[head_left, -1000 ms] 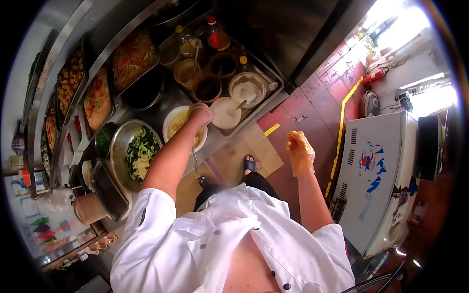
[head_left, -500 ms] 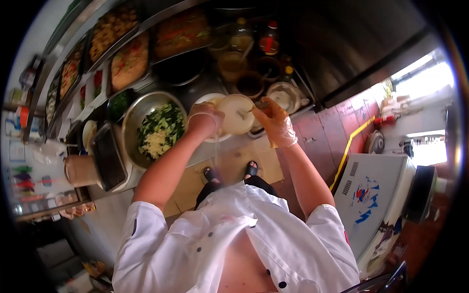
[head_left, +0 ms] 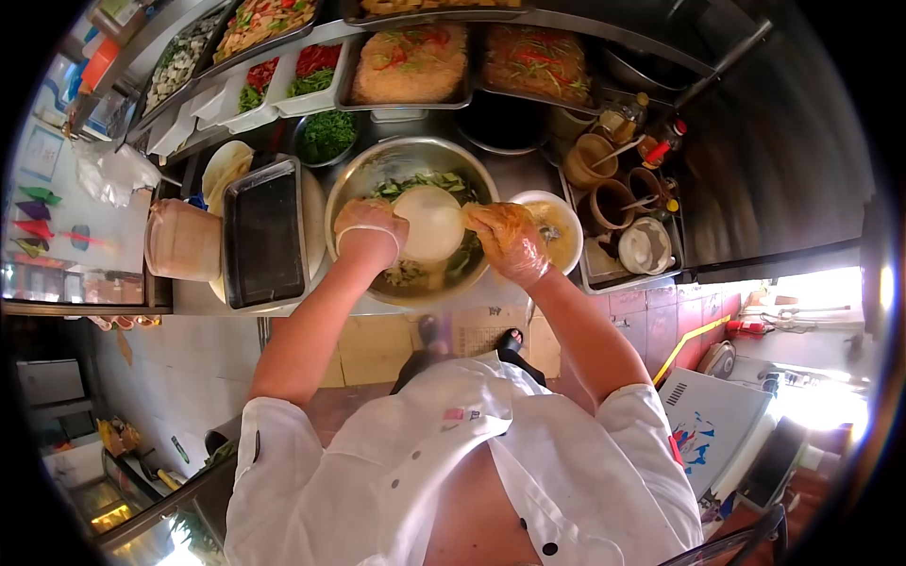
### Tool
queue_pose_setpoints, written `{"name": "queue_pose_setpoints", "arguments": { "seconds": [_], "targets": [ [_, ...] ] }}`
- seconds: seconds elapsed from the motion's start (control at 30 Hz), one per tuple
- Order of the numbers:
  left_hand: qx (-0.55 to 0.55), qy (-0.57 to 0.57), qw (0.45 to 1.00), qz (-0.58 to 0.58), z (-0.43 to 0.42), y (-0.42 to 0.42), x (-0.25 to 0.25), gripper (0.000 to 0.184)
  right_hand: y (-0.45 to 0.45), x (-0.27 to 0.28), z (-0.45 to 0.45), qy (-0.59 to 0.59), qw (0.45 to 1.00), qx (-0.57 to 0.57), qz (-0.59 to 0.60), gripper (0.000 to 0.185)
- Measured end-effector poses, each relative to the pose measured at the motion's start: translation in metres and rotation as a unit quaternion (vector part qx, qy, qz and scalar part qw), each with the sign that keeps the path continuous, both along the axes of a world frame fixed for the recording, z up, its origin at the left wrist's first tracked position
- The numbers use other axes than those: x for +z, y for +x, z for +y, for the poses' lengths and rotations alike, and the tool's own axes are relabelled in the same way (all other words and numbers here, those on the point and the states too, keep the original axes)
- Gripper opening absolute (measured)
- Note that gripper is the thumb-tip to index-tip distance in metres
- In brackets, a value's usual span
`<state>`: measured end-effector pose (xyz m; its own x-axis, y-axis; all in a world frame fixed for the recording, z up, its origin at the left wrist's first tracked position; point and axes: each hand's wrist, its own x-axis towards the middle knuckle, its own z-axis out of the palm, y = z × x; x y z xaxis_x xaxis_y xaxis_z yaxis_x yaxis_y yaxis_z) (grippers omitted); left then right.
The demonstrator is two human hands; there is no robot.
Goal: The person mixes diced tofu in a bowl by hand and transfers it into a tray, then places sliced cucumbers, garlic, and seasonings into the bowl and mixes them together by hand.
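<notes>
1. Round, whitish shallow tub (head_left: 427,224): between the hands, over the wide steel bowl (head_left: 373,164) on the worktop (head_left: 192,298)
2. Left hand (head_left: 370,232) grips its left rim; clear-gloved right hand (head_left: 511,241) is at its right edge, grasp unclear
3. Probably light, stiff-walled, slippery against film; opposite rims look the surest hold

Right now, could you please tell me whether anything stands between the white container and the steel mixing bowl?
Nothing visible does: the left hand holds the white container over the steel mixing bowl, though the container hides what lies directly underneath.
</notes>
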<state>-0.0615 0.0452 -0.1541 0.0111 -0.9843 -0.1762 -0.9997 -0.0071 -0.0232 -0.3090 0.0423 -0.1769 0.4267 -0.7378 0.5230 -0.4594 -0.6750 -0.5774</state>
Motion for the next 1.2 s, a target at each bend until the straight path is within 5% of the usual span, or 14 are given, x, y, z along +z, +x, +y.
{"name": "queue_pose_setpoints", "arguments": {
  "seconds": [0.1, 0.27, 0.33, 0.43, 0.57, 0.67, 0.73, 0.87, 0.97, 1.03, 1.2],
  "targets": [
    [0.012, -0.028, 0.999, 0.025, -0.003, 0.023, -0.006, 0.037, 0.035, -0.027, -0.006, -0.039, 0.999, -0.004, -0.010, 0.021],
    [-0.010, -0.042, 0.998, 0.046, -0.012, 0.046, -0.019, 0.036, 0.060, -0.035, 0.001, 0.069, 0.995, -0.060, -0.038, 0.017],
    [-0.010, -0.030, 0.998, 0.060, -0.014, 0.050, -0.022, 0.036, 0.053, -0.033, 0.002, 0.197, 0.972, -0.042, -0.118, 0.018],
    [-0.021, -0.040, 0.997, 0.060, -0.013, 0.054, -0.022, 0.035, 0.045, -0.018, -0.004, 0.101, 0.993, -0.059, -0.008, 0.018],
    [-0.069, -0.009, 0.997, 0.014, -0.018, 0.048, -0.013, 0.035, 0.066, -0.026, 0.005, 0.127, 0.988, -0.083, 0.017, 0.018],
    [-0.055, -0.011, 0.998, 0.014, -0.021, 0.051, -0.026, 0.036, 0.075, -0.060, 0.007, 0.279, 0.944, -0.172, -0.037, 0.014],
    [-0.056, -0.033, 0.998, 0.020, -0.022, 0.054, -0.028, 0.037, 0.079, -0.065, 0.007, 0.515, 0.784, -0.255, -0.236, 0.016],
    [-0.059, -0.023, 0.997, 0.034, -0.016, 0.066, -0.027, 0.037, 0.062, -0.143, 0.002, 0.377, 0.882, -0.186, -0.211, 0.027],
    [-0.027, -0.047, 0.998, 0.023, -0.018, 0.071, -0.030, 0.035, 0.059, -0.129, -0.006, 0.381, 0.867, -0.181, -0.266, 0.032],
    [0.026, -0.051, 0.998, 0.005, -0.020, 0.076, -0.036, 0.034, 0.061, -0.070, -0.009, 0.538, 0.722, -0.244, -0.359, 0.026],
    [0.022, -0.084, 0.996, 0.028, -0.023, 0.116, -0.059, 0.032, 0.041, -0.036, -0.023, 0.493, 0.744, -0.247, -0.377, 0.026]
  ]
}}
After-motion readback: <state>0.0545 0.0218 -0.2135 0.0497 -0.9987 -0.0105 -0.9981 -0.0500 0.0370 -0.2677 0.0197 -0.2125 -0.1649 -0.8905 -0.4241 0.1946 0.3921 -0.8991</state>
